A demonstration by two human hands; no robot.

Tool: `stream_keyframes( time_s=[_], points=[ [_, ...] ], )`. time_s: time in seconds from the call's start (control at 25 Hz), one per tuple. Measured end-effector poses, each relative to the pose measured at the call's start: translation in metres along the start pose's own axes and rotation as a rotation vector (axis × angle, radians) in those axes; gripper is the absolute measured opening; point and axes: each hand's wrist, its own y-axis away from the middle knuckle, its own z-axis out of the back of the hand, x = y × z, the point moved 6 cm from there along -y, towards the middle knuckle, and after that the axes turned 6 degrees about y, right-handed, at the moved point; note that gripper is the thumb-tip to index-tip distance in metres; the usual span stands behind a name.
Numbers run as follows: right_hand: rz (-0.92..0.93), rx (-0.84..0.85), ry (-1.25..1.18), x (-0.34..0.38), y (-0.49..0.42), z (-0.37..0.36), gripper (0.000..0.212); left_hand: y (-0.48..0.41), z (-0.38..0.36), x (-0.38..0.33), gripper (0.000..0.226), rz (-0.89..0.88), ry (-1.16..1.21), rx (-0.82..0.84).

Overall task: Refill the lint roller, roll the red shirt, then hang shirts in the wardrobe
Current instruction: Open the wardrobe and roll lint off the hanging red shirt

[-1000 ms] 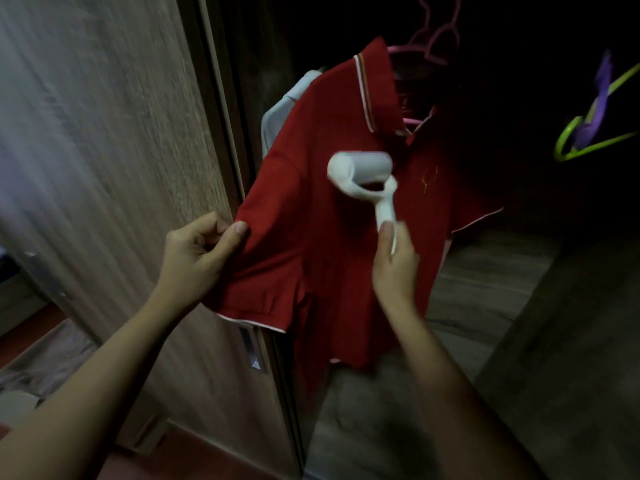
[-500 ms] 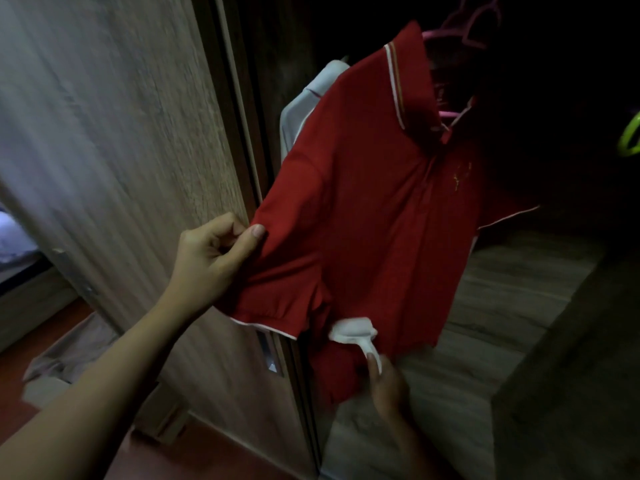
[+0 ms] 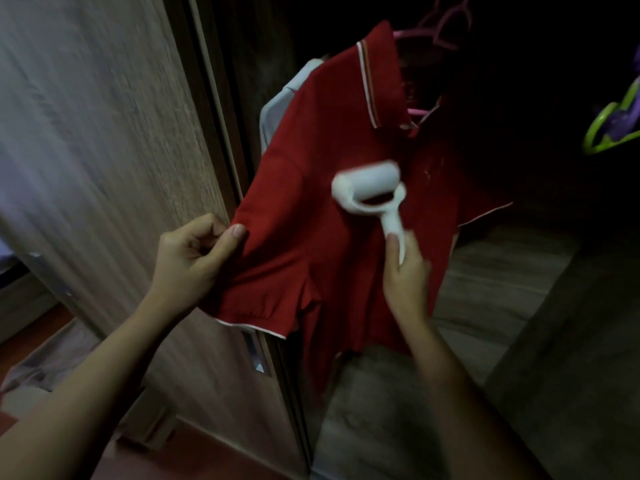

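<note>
Garment: soft red short-sleeved polo shirt (image 3: 311, 244) with a white-striped collar, hung on a pink plastic hanger (image 3: 446, 32) at the open front of the dark wardrobe, just beside the wood-grain wardrobe door (image 3: 104, 150).
Holding side: left hand (image 3: 188, 258) pinching the sleeve edge between thumb and curled fingers, drawing the cloth out flat.
Working side: right hand (image 3: 405, 275) wrapped round the lower handle of the white plastic lint roller (image 3: 370, 188), one finger laid along the handle.
Roller position: head over the chest panel, below the collar; blurred, so contact with the cloth likely but not certain.
Handling: light, limp knit, likely to bunch or swing away under the roller unless held taut; best taken at a sleeve or hem edge, opposite the stroke. Roller light and rigid, best gripped low on the handle.
Stage: rolling judged under way; hanging not yet finished.
Nearby: pale grey shirt (image 3: 277, 109) behind the red one; green plastic hanger (image 3: 602, 129) well apart to the right.
</note>
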Motion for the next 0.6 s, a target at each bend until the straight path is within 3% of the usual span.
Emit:
stream_keyframes(
  time_s=[0.16,0.28,0.36,0.6],
  points=[
    [-0.244,0.257,0.149,-0.098,0.088,-0.055,0.026,0.001,0.0,-0.001,0.037,-0.006,-0.009,0.006],
    [-0.385,0.426,0.156,-0.122,0.117,-0.075,0.031,0.0,0.001,0.001,0.042,-0.013,-0.041,0.022],
    [-0.363,0.366,0.123,-0.105,0.104,-0.068,0.03,-0.001,0.001,0.001,0.039,-0.011,-0.038,0.027],
    [-0.24,-0.047,-0.138,-0.003,-0.028,0.013,0.033,0.008,0.001,0.008,0.044,0.0,0.03,0.035]
  ],
)
